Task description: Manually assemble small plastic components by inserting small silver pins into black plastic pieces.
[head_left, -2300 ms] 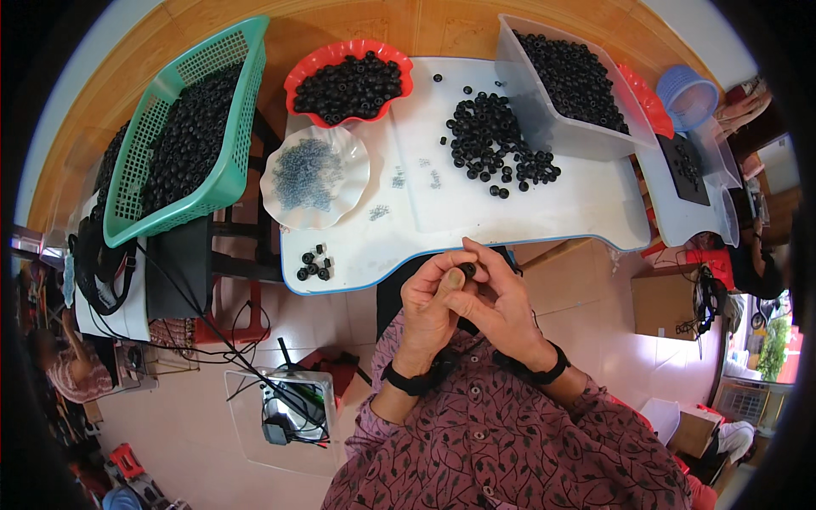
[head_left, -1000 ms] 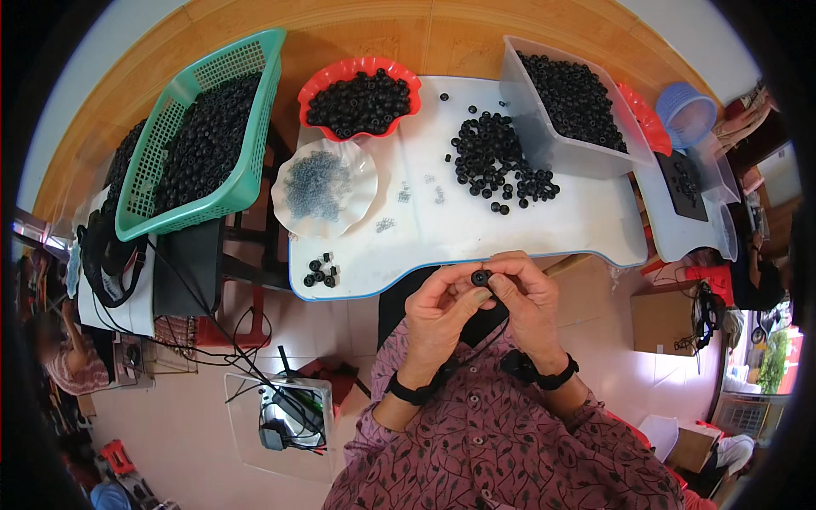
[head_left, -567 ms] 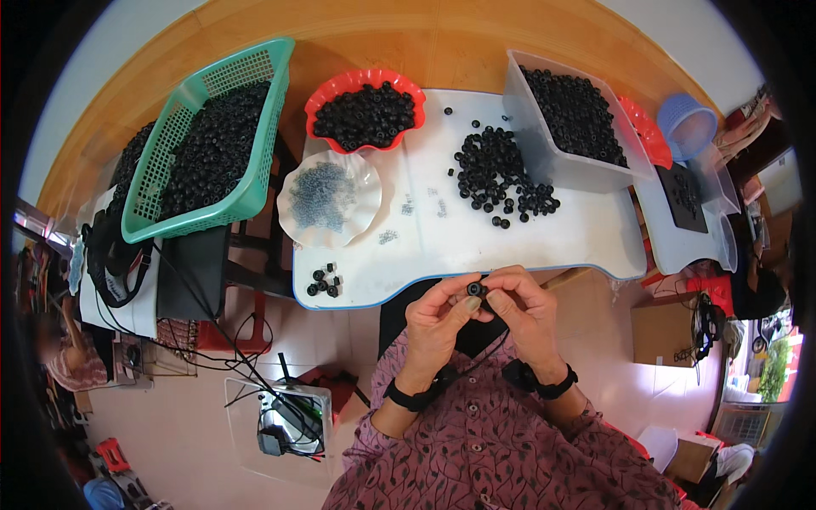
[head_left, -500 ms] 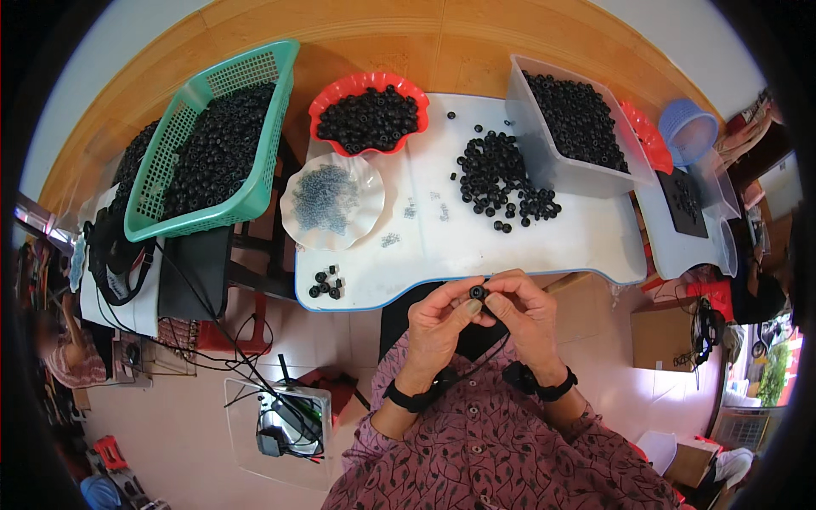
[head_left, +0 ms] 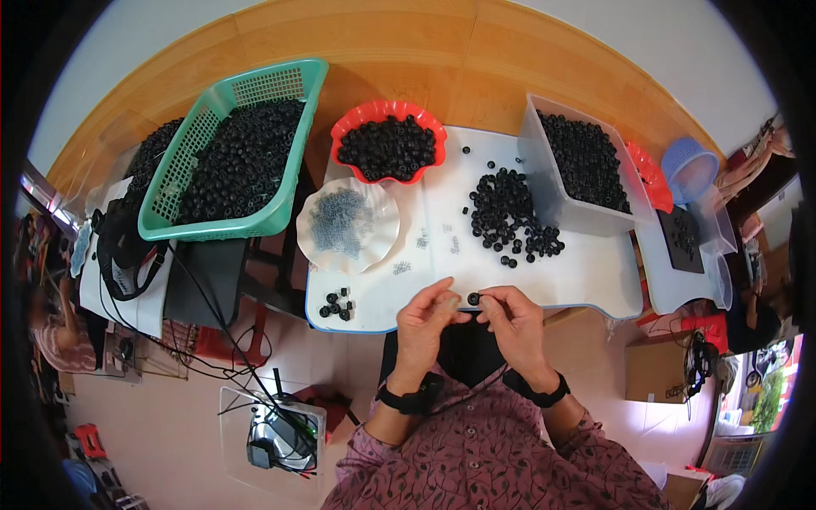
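Observation:
A small black ring-shaped part [head_left: 473, 298] with a hole in its middle sits at the fingertips of my right hand [head_left: 517, 331], just beyond the table's front edge. My left hand [head_left: 422, 327] is beside it, slightly apart from the part, its thumb and fingers loosely spread with nothing visible in them. Beyond my hands, a loose heap of similar black parts [head_left: 501, 208] lies on the white table [head_left: 561, 285]. A little group of black pieces [head_left: 337, 306] is near the front left corner. Small clear pieces [head_left: 402, 268] lie in several clusters.
A white scalloped dish [head_left: 387, 234] holds tiny clear pieces. Black parts fill a red scalloped bowl [head_left: 440, 140], a green basket [head_left: 280, 212] and a translucent bin [head_left: 586, 219]. Cables [head_left: 217, 310] hang at the left above a clear box [head_left: 234, 442] on the floor.
My left hand has drawn away from the black part, which stays at my right fingertips. My hands have moved apart. The whole view has shifted, with the table lower in the picture.

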`<state>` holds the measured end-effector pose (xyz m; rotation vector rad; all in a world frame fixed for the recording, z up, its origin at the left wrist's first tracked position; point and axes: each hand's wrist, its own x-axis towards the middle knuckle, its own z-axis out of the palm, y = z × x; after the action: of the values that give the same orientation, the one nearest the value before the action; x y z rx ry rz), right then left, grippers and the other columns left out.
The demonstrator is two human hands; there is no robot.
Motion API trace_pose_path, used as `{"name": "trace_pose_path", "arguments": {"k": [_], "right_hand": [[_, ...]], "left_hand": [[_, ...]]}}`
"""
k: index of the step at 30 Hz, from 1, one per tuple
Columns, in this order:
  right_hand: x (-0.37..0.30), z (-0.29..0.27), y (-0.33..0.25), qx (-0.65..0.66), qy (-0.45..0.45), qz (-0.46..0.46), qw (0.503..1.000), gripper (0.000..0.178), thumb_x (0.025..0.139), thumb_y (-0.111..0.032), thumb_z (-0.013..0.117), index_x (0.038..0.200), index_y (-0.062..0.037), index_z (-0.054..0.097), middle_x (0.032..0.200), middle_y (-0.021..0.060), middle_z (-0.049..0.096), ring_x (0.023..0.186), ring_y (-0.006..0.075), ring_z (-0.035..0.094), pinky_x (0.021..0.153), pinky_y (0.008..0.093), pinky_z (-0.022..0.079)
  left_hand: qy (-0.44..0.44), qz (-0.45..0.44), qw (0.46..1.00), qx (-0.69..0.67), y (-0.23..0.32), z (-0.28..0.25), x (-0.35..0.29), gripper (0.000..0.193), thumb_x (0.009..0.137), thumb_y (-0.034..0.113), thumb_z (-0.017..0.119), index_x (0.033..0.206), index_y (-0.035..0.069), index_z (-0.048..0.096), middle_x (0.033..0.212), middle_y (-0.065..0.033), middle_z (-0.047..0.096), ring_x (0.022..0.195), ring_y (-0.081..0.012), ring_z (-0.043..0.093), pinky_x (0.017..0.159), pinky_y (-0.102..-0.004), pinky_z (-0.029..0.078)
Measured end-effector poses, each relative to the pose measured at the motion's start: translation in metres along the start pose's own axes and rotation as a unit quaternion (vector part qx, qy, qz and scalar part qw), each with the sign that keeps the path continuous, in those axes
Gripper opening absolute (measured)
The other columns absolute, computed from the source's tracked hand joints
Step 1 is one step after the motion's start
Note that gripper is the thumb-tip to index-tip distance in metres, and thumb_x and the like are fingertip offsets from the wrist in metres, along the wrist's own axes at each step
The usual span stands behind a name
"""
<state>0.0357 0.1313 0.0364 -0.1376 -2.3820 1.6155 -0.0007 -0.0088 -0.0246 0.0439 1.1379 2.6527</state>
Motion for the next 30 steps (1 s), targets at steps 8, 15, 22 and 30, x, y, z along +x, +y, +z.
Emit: {"name": "trace_pose_path", "arguments": {"k": [8, 15, 22, 30], "right_hand": [[0.086, 0.009, 0.018, 0.075, -0.102, 0.086, 0.988, 0.019, 0.094, -0.014, 0.058, 0.098, 0.0051, 0.061, 0.081, 0.0095, 0.066, 0.069, 0.0157, 0.068, 0.053, 0.0238, 0.051], [0.226, 0.035, -0.013, 0.205, -0.033, 0.041, 0.977, 0.025, 0.094, -0.012, 0.056, 0.103, 0.0104, 0.060, 0.089, 0.0137, 0.067, 0.079, 0.0196, 0.068, 0.070, 0.0303, 0.056], [0.205, 0.024, 0.025, 0.188, -0.066, 0.086, 0.976, 0.027, 0.094, -0.010, 0.055, 0.106, 0.0133, 0.058, 0.094, 0.0181, 0.066, 0.081, 0.0235, 0.069, 0.072, 0.0304, 0.058], [0.118, -0.057, 0.053, -0.088, -0.051, 0.067, 0.993, 0.018, 0.090, -0.009, 0.059, 0.103, 0.0039, 0.064, 0.087, 0.0115, 0.068, 0.068, 0.0140, 0.067, 0.056, 0.0247, 0.051]], "left_hand": [[0.066, -0.007, 0.997, -0.033, -0.015, -0.028, 0.022, 0.027, 0.092, 0.003, 0.061, 0.117, -0.005, 0.057, 0.091, -0.0060, 0.062, 0.077, -0.0121, 0.063, 0.080, -0.0342, 0.059], [0.049, 0.005, 0.998, -0.032, -0.016, -0.033, 0.023, 0.024, 0.091, 0.002, 0.060, 0.115, -0.004, 0.058, 0.093, -0.0089, 0.064, 0.080, -0.0147, 0.065, 0.083, -0.0367, 0.058], [0.052, -0.002, 0.998, -0.020, -0.016, -0.034, 0.022, 0.024, 0.092, 0.002, 0.060, 0.115, -0.004, 0.057, 0.096, -0.0110, 0.065, 0.081, -0.0165, 0.066, 0.085, -0.0387, 0.058], [0.048, -0.004, 0.999, -0.009, -0.016, -0.033, 0.022, 0.024, 0.092, 0.001, 0.060, 0.115, -0.003, 0.058, 0.094, -0.0074, 0.064, 0.084, -0.0147, 0.066, 0.084, -0.0328, 0.057]]}}
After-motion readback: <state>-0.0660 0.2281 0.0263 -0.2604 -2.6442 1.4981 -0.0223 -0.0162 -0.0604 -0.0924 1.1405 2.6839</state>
